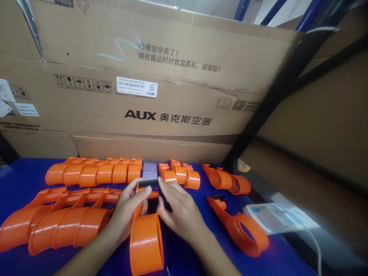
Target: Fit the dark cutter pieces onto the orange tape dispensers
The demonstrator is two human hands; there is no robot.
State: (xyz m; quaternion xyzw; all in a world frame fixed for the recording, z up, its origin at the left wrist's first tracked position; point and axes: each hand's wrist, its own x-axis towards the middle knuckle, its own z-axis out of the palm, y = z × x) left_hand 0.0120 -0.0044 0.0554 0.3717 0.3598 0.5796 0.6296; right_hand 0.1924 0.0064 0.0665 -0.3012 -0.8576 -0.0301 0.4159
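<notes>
In front of me, an orange plastic part with a wide ring (146,239) hangs ring-down from my left hand (130,201). That hand's thumb presses on a black piece (148,183) at the part's top end, and its fingers curl behind. My right hand (181,209) is closed at the part's right side, its index fingertip by the black piece. Something dark (166,204) shows between its thumb and fingers; the kind is hidden. Just beyond both hands a phone (150,170) stands with a timer-like display.
Similar orange parts lie in rows at back left (89,175), front left (69,226) and behind my right hand (181,174). More lie at right, one (247,234) with a black end. A white box (273,218) with a cable is farther right. Cardboard (172,88) walls the blue table's back.
</notes>
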